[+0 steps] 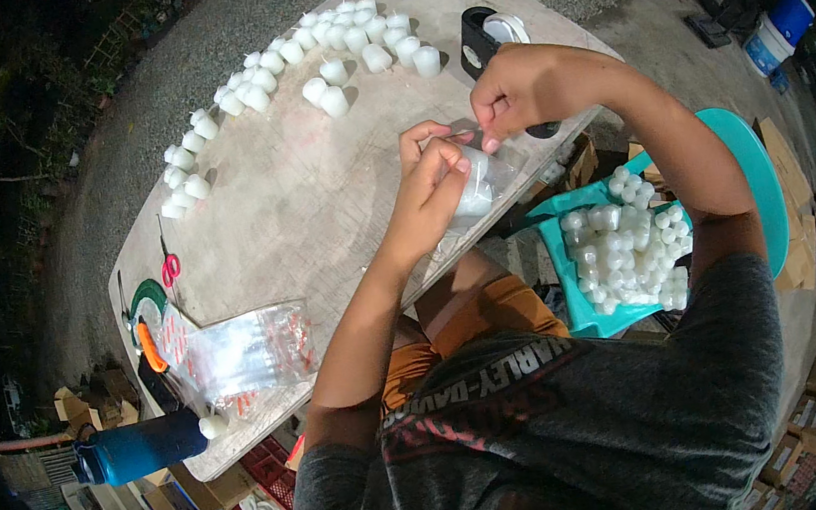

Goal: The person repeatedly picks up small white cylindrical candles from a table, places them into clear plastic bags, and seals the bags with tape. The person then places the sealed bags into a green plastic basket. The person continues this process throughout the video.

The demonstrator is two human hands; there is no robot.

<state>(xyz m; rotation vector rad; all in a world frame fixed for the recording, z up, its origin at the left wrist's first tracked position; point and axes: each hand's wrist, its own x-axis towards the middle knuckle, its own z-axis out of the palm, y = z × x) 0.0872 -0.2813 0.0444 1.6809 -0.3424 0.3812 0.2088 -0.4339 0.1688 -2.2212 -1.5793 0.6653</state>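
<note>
My left hand (431, 187) grips a small clear plastic bag (477, 190) with white candles inside, just above the near edge of the pale table (301, 197). My right hand (520, 91) pinches the top of that same bag from above, fingers closed on the plastic. Several white votive candles (305, 55) stand in a curved row across the far side of the table. A teal tray (585, 310) heaped with more white candles (628, 240) sits to my right, beside my knee.
A stack of clear plastic bags (243, 349) lies at the table's left end, with red-handled scissors (170, 269), an orange-handled tool (149, 347) and a blue bottle (143, 446). A black tape dispenser (482, 37) stands behind my right hand. Cardboard boxes (809, 239) lie to the right.
</note>
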